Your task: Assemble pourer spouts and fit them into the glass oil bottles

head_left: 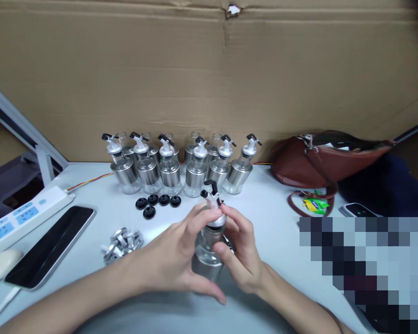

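Note:
Close in front of me stands a glass oil bottle [208, 268] with a steel band around its body. On its neck sits a silver pour spout [213, 204] with a black lever. My left hand [172, 250] curls around the bottle's left side, its index finger against the spout's collar and its thumb stretched across low in front. From the right, my right hand [245, 257] grips the collar and neck with fingertips and thumb. A dark-and-silver item partly shows behind the right fingers; I cannot make out what it is.
Several spouted oil bottles [195, 174] line the back, with spoutless ones behind. Black stoppers [149, 212] and silver spout parts [123, 243] lie left. Further left are a phone [52, 246] and power strip [24, 218]. A brown handbag [320, 162] and another phone [358, 210] are right.

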Available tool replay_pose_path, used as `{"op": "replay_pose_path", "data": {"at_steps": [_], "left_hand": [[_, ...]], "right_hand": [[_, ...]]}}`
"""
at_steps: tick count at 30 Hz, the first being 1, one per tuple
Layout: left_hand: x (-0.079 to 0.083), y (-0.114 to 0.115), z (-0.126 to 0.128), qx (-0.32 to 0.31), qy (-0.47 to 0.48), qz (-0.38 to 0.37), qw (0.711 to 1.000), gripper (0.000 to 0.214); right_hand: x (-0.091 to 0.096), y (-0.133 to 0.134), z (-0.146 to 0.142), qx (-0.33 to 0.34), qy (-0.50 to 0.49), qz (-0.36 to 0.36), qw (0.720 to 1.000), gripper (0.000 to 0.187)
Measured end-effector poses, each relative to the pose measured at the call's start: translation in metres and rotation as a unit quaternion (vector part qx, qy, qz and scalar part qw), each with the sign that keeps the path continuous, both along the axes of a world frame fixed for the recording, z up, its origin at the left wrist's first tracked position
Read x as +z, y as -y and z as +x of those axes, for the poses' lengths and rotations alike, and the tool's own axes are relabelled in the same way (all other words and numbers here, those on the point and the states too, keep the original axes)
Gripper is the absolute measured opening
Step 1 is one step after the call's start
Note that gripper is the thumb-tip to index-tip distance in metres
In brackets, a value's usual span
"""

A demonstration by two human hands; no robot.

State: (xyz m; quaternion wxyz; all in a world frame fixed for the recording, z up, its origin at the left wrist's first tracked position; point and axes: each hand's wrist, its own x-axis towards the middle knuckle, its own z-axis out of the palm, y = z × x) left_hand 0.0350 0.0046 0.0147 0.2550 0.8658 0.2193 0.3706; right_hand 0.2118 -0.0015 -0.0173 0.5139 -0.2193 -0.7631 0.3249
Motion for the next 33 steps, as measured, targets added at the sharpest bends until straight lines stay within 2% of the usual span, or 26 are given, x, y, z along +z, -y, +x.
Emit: {"op": "replay_pose_path", "data": {"at_steps": [4,8,11,14,20,23,27,33], "left_hand": [[-0.010,0.003,0.004,-0.011,0.017,-0.066,0.998,0.118],[-0.017,0.003,0.007,-0.006,0.046,-0.083,0.995,0.119],[-0.020,0.001,0.007,-0.002,0.069,-0.107,0.992,0.120],[-0.019,-0.001,0.006,0.002,0.062,-0.144,0.988,0.116],[-0.018,-0.002,0.003,0.032,0.046,-0.168,0.984,0.114],[-0.018,-0.002,0.002,0.032,0.041,-0.189,0.981,0.112],[-0.017,-0.003,0.002,0.016,0.047,-0.216,0.975,0.108],[-0.013,-0.004,0.005,0.025,0.065,-0.327,0.942,0.098]], "right_hand": [[0.002,-0.001,-0.001,-0.019,-0.001,0.009,1.000,0.051],[-0.001,0.001,-0.001,-0.042,-0.012,0.026,0.999,0.051],[-0.004,0.002,0.000,-0.059,-0.008,0.006,0.998,0.051],[-0.004,0.000,0.000,-0.055,-0.027,-0.033,0.998,0.050],[0.000,-0.001,-0.001,-0.048,-0.041,-0.074,0.995,0.050],[-0.003,0.000,0.000,-0.055,-0.037,-0.085,0.994,0.049],[-0.008,-0.002,0.000,-0.053,-0.087,-0.115,0.988,0.045],[-0.007,-0.009,-0.004,-0.076,-0.128,-0.165,0.975,0.033]]}}
